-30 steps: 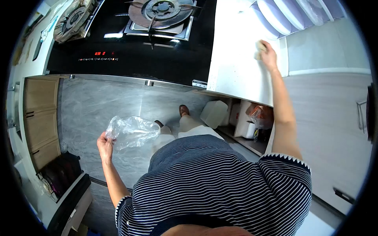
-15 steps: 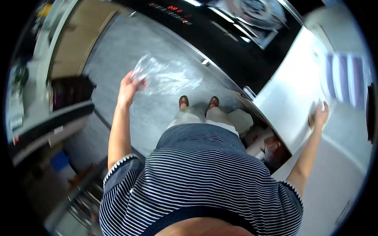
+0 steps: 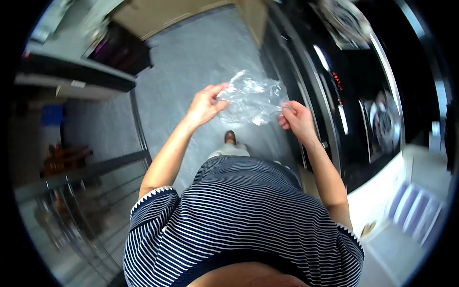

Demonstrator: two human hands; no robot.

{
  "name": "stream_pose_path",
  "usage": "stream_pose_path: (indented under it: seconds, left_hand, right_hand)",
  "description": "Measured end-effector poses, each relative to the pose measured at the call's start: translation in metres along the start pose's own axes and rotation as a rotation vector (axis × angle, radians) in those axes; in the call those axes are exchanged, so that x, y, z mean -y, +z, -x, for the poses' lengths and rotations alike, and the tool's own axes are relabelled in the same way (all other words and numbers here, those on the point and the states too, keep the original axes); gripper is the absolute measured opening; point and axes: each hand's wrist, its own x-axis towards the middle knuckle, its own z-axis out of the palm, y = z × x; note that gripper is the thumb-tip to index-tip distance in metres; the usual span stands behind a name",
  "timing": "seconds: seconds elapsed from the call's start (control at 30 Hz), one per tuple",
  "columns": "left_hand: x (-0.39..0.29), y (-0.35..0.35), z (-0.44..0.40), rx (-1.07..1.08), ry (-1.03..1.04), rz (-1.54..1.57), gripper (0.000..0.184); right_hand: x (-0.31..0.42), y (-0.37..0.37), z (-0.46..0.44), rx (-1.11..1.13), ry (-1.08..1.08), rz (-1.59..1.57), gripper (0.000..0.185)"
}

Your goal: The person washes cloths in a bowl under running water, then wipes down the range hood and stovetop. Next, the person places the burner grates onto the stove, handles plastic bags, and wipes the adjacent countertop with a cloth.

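A clear, crinkled plastic bag point(image 3: 253, 98) hangs stretched between my two hands above the grey floor. At its left edge, my left hand point(image 3: 206, 104) grips the plastic between thumb and fingers. My right hand point(image 3: 297, 118) pinches the opposite edge, its fingers curled inward. The bag is see-through, and I make out nothing inside it.
On the right runs a black cooktop point(image 3: 354, 119) with red lit digits and a steel edge. A white counter point(image 3: 370, 189) lies beyond it. A dark cabinet point(image 3: 122, 48) stands at upper left, and a glass sliding door frame point(image 3: 95, 172) at lower left.
My right hand has left the white counter and come to the bag's right edge. My body has turned left, and the left hand has kept hold of the bag.
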Motion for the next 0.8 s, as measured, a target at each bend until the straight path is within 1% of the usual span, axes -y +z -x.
stream_pose_path:
  seconds: [0.03,0.07,0.13,0.17,0.2,0.23,0.27,0.3,0.33,0.37,0.4,0.43,0.47,0.5,0.53,0.6,0.63,0.67,0.73,0.77,0.8]
  left_hand:
    - [0.005,-0.018,0.002,-0.092,0.039,0.025,0.046]
    - [0.012,-0.054,0.004,-0.178,0.072,0.046,0.043]
    - [-0.003,-0.118,0.012,-0.567,0.246,-0.082,0.037]
    - [-0.010,-0.142,0.017,-0.740,0.334,-0.161,0.034]
    - [0.003,-0.144,0.020,-0.733,0.293,-0.221,0.032]
    - [0.036,-0.139,0.022,-0.719,0.259,-0.267,0.030]
    - [0.070,-0.132,0.025,-0.704,0.232,-0.303,0.027]
    - [0.110,-0.131,0.027,-0.339,-0.062,-0.302,0.027]
    - [0.148,-0.125,0.031,0.023,-0.337,-0.280,0.026]
    - [0.177,-0.121,0.037,-0.138,-0.351,-0.134,0.028]
    - [0.201,-0.120,0.039,-0.280,-0.372,0.027,0.029]
    - [0.204,-0.123,0.036,-0.288,-0.408,0.131,0.032]
    - [0.207,-0.126,0.029,-0.300,-0.440,0.228,0.036]
    - [0.213,-0.137,0.012,-0.321,-0.458,0.315,0.040]
    - [0.203,-0.160,-0.009,-0.248,-0.436,0.290,0.045]
    - [0.169,-0.202,-0.051,-0.107,-0.396,0.240,0.054]
    - [0.171,-0.209,-0.072,-0.059,-0.336,0.214,0.061]
    - [0.174,-0.218,-0.091,-0.007,-0.277,0.186,0.069]
    - [0.171,-0.239,-0.119,0.010,-0.316,0.257,0.066]
    - [0.175,-0.265,-0.131,0.027,-0.334,0.292,0.065]
    - [0.185,-0.275,-0.141,-0.047,-0.273,0.295,0.058]
  right_hand:
    - [0.022,0.019,-0.010,-0.007,-0.084,-0.021,0.019]
    - [0.059,0.050,-0.018,-0.009,-0.157,-0.051,0.018]
    - [0.113,0.091,-0.028,-0.129,-0.694,0.104,0.017]
    - [0.127,0.109,-0.043,-0.075,-0.882,0.171,0.018]
    - [0.137,0.117,-0.054,-0.039,-1.068,0.231,0.019]
    - [0.112,0.137,-0.084,-0.027,-0.992,0.349,0.018]
    - [0.097,0.147,-0.103,0.192,-0.536,0.781,0.019]
    - [0.050,0.149,-0.151,0.425,-0.470,1.205,0.021]
    - [0.031,0.147,-0.161,0.443,-0.457,1.179,0.022]
    - [0.023,0.145,-0.174,0.415,-0.530,1.237,0.022]
    - [0.042,0.159,-0.176,0.403,-0.082,0.695,0.011]
    - [0.050,0.161,-0.186,0.452,0.113,0.376,0.013]
    - [0.061,0.164,-0.198,0.454,0.182,0.386,0.015]
    - [0.069,0.174,-0.212,0.441,0.198,0.372,0.014]
    - [0.078,0.186,-0.229,0.427,0.217,0.349,0.014]
    - [0.110,0.215,-0.266,0.512,0.211,0.305,0.018]
    - [0.130,0.232,-0.288,0.556,0.206,0.284,0.022]
    - [0.148,0.253,-0.309,0.608,0.169,0.260,0.020]
    - [0.178,0.292,-0.338,0.706,0.102,0.197,0.017]
    - [0.198,0.315,-0.353,0.804,0.101,0.170,0.018]
    - [0.212,0.332,-0.370,0.877,0.047,0.255,0.020]
